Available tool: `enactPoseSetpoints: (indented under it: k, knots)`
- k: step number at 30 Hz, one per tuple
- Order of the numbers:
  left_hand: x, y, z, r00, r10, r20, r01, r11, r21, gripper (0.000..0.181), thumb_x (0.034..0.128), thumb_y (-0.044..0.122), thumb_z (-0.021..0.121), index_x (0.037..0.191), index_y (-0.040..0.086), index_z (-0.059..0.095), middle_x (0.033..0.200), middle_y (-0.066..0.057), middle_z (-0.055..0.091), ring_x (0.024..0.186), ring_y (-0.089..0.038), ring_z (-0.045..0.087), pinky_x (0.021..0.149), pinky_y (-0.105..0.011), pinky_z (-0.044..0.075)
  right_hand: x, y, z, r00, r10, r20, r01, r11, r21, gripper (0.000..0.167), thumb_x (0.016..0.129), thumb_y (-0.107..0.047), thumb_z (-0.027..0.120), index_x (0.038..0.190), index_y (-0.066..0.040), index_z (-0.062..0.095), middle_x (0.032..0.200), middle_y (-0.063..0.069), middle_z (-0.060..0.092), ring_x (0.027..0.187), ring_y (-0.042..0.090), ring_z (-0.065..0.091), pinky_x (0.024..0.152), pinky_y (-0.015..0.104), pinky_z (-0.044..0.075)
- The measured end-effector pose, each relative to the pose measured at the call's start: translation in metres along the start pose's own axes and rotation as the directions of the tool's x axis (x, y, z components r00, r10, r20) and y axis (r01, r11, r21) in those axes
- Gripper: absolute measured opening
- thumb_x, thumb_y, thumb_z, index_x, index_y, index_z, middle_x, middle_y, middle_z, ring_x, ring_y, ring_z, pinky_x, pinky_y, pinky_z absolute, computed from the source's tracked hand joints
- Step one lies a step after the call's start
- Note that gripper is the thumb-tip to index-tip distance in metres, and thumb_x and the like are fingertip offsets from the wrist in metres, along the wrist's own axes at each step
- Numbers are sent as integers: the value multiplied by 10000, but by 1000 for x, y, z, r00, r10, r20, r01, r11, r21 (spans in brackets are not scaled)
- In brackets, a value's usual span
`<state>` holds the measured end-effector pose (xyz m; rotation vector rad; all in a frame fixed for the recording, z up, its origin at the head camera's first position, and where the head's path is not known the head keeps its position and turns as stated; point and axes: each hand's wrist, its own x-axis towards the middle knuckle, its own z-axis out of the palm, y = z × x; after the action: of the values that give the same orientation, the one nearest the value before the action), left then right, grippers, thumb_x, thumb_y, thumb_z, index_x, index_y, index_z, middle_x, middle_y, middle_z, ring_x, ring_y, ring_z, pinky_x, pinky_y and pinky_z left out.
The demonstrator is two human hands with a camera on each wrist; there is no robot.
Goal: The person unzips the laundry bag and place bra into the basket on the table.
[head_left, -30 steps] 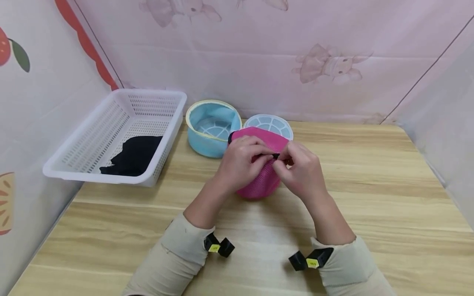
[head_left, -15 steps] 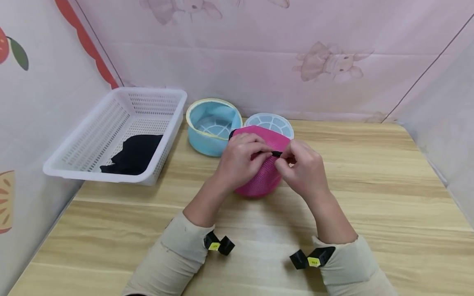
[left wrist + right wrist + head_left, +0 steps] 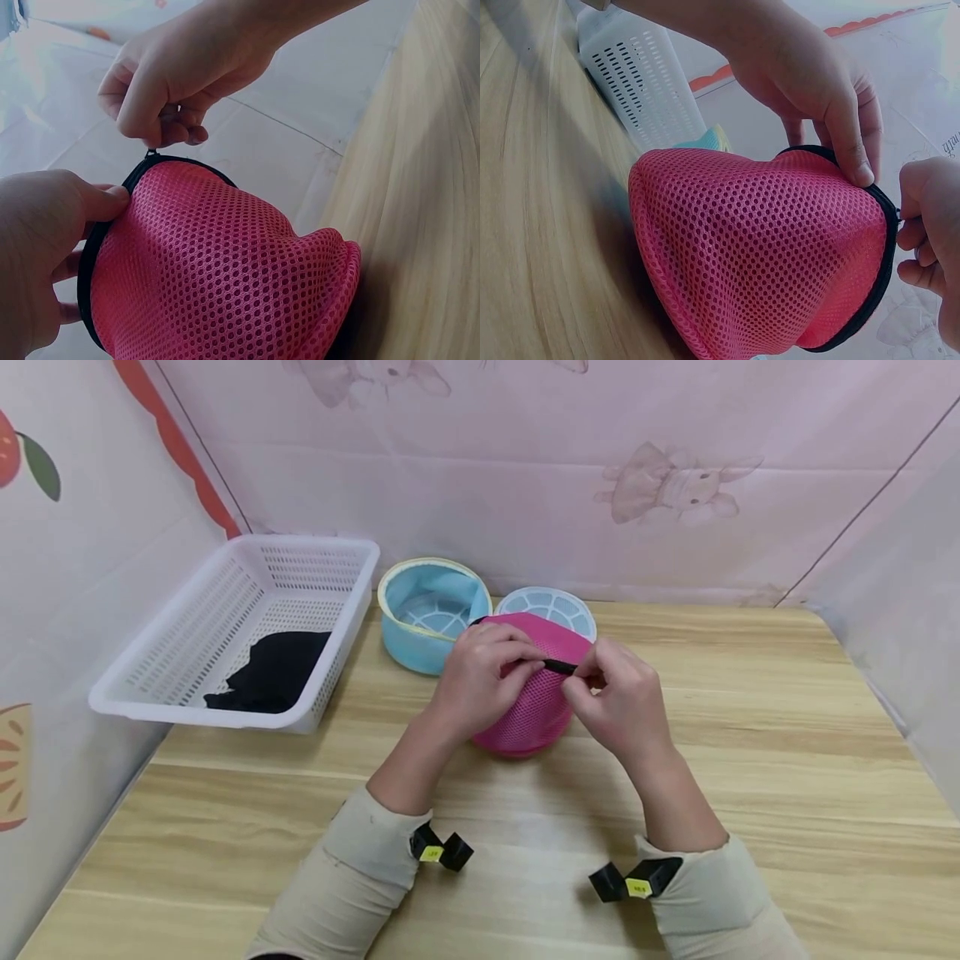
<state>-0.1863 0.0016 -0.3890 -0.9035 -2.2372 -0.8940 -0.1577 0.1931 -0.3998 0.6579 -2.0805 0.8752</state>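
A pink mesh laundry bag [image 3: 522, 727] with a black zipper [image 3: 558, 667] along its rim stands on the wooden table between both hands. My left hand [image 3: 476, 681] pinches the black rim between thumb and fingers. My right hand [image 3: 622, 697] pinches the small zipper pull [image 3: 152, 153], most of which its fingers cover. In the right wrist view the mesh side [image 3: 757, 240] bulges and looks creased. Behind the bag are a blue round mesh bag [image 3: 420, 652] with a yellow rim and a pale blue ribbed disc [image 3: 551, 606], partly covered.
A white perforated basket [image 3: 345, 635] stands at the left, with a black cloth [image 3: 273, 672] inside. A pink printed sheet [image 3: 487, 510] hangs behind the wooden table [image 3: 750, 735]. Pale printed sheets border the left and right sides.
My hands have drawn slightly apart along the rim, the right one shifting a little to the right. A longer stretch of black zipper shows between them. The basket and blue mesh bag stay put.
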Motion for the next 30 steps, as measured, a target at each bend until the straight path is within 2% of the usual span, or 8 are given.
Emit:
enactPoseSetpoints:
  k: [6,10,18,25,30]
  knots:
    - [0,-1,0,1000,-1,-3,1,999,34,102,868,179,756,945,125,796,942,-12,734,980,-175,646,1019,-411,430,1,0,0,1000,-8,-22,8,1000,4,142,722,52,592,710,-72,524,646,35,571,619,117,536,571,224,441]
    - [1,-1,-1,1000,-2,-5,2,999,40,105,871,175,753,956,131,795,947,-10,736,978,-180,644,1001,-413,435,2,0,0,1000,-5,-25,6,1000,6,141,726,52,599,712,-67,525,654,42,579,623,122,545,579,221,449]
    - [-1,0,-2,999,-31,34,28,996,84,129,886,191,735,994,142,786,979,-9,722,978,-183,633,953,-390,460,-1,0,1,1000,-4,-1,4,1000,5,136,735,45,618,736,-52,521,664,60,567,635,126,530,577,235,445]
    - [-1,2,-1,999,-7,53,3,997,76,150,891,192,721,1014,129,779,984,-15,722,980,-168,639,932,-360,481,-1,1,2,1000,0,8,0,1000,26,113,743,46,615,762,-44,549,679,60,577,651,124,526,595,202,417]
    - [-2,4,2,998,34,59,-38,997,72,168,884,194,724,1021,110,776,976,-16,725,968,-145,645,947,-329,486,-3,1,4,1000,-17,14,17,999,30,110,753,49,618,773,-44,564,690,58,586,665,126,556,593,198,437]
